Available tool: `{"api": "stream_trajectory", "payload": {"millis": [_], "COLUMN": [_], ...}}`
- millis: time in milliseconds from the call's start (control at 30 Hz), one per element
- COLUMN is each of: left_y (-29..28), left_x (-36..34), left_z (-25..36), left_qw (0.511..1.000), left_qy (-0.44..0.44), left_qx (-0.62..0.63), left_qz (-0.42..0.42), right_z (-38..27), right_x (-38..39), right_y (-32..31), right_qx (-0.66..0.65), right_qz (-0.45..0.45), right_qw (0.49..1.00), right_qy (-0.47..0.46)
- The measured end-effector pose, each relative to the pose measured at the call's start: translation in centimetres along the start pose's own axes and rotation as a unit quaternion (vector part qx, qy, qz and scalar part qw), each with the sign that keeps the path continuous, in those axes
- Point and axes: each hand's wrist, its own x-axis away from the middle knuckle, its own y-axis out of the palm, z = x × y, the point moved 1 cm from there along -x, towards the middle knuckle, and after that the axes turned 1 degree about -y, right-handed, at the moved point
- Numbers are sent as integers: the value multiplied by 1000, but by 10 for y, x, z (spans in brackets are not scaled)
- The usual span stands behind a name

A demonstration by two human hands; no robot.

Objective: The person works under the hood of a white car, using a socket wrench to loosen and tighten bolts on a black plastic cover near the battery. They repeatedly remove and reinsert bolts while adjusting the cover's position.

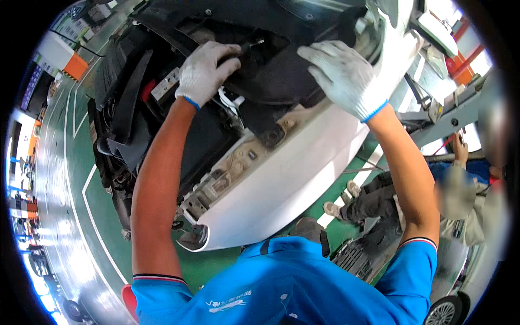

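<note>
White knit gloves with blue cuffs cover both hands over a car's open engine bay. My left hand (208, 70) has curled fingers at dark parts beside a small metal fitting; what it holds, if anything, is unclear. My right hand (338, 76) lies open, fingers spread, on a black plastic liner (273, 78). Below it runs the white fender (292, 179), with a dusty metal flange (227, 168) along its inner edge. A black battery or box top (203, 143) and a silver component (165, 84) with a red part beside it sit left of centre.
Co-workers on the right include one in grey (463, 211), with legs and shoes (355, 200) low beside the fender, near a grey metal arm (444, 124). A dark slatted part (352, 260) lies lower right, near a car wheel (444, 311). Green floor (103, 216) with white lines shows left.
</note>
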Motion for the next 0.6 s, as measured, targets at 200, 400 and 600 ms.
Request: {"api": "stream_trajectory", "payload": {"millis": [200, 400, 600], "left_y": [-3, -7, -2], "left_x": [2, 3, -3], "left_z": [5, 15, 42], "left_qw": [1000, 998, 975], "left_qy": [-29, -57, -36], "left_qx": [9, -31, -204], "left_qz": [-9, -1, 84], "right_z": [44, 45, 55], "right_x": [-86, -134, -138], "right_y": [85, 119, 124], "right_qx": [24, 50, 37], "right_qz": [-48, -219, -200], "right_qw": [999, 971, 971], "right_qy": [-5, -85, -124]}}
